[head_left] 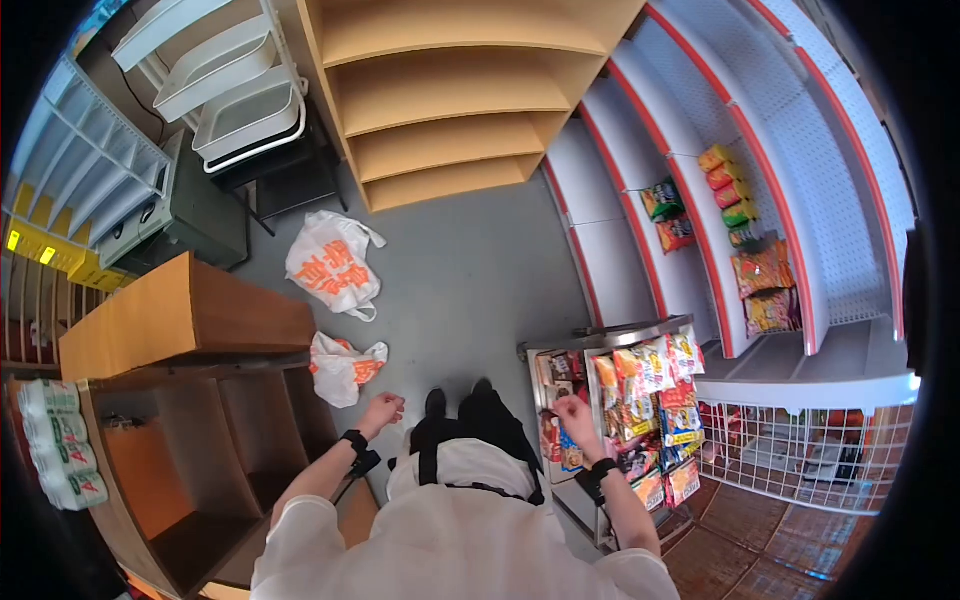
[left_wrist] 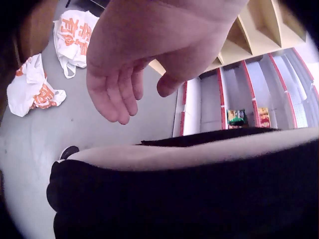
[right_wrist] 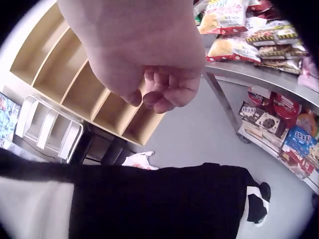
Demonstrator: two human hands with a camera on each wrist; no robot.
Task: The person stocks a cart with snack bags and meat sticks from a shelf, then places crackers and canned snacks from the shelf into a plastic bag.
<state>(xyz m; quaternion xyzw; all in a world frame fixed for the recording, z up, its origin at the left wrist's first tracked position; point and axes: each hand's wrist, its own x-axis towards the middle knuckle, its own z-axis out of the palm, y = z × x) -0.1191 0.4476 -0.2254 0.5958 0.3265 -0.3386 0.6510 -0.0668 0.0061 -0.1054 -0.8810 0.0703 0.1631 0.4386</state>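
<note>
My left hand [head_left: 381, 413] hangs in the air at the left of my body, fingers loosely bent and nothing in them. It is nearest a small white plastic bag [head_left: 345, 368] with orange print on the floor; a larger one [head_left: 333, 268] lies beyond. In the left wrist view, the thumb stands apart from the fingers. On the other side, my right hand [head_left: 577, 420] hovers beside a metal cart [head_left: 563, 494] piled with snack bags [head_left: 632, 405]. The right wrist view shows its fingers bent inward, with nothing held. Boxed snacks [right_wrist: 266, 122] sit on the cart's lower shelf.
A wooden shelf unit [head_left: 450, 90] stands ahead. White racks with red edges [head_left: 690, 190] line the right, holding several snack packets [head_left: 728, 190]. A brown cabinet [head_left: 190, 430] is at left, a white wire basket [head_left: 800, 450] at right. Grey floor [head_left: 470, 270] lies between.
</note>
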